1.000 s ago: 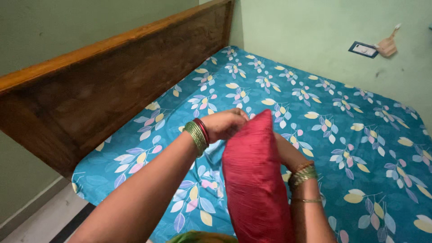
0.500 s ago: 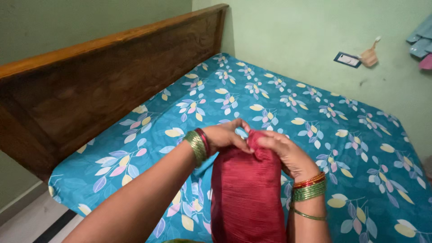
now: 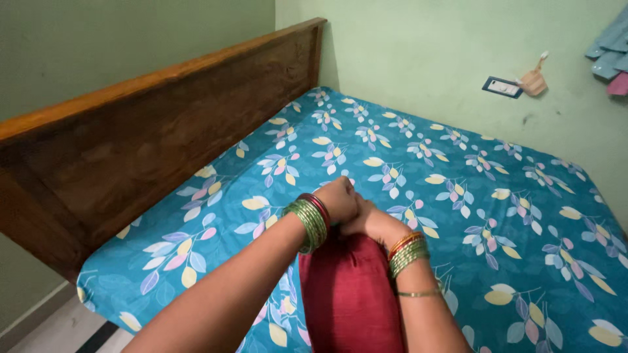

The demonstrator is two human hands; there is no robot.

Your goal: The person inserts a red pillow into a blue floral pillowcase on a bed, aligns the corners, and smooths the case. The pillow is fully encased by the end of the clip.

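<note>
A red ribbed cushion [image 3: 350, 297] stands on end against the near side of the bed, below my wrists. My left hand [image 3: 339, 199] is closed in a fist at the cushion's top edge, with green and red bangles on the wrist. My right hand [image 3: 371, 222] lies right beside it, also gripping the top of the cushion, its fingers hidden behind the left hand. Both hands touch each other over the cushion's far corner.
The bed carries a teal sheet with a leaf pattern [image 3: 458, 196]. A dark wooden headboard [image 3: 150, 137] runs along the left. A green wall behind holds a switch plate [image 3: 502, 87] and a small hanging brush [image 3: 534, 80]. Clothes [image 3: 610, 55] hang at the upper right.
The cushion has sunk lower in view and its top is now covered by my hands. Both hands have closed together at its top edge. The view has shifted slightly.
</note>
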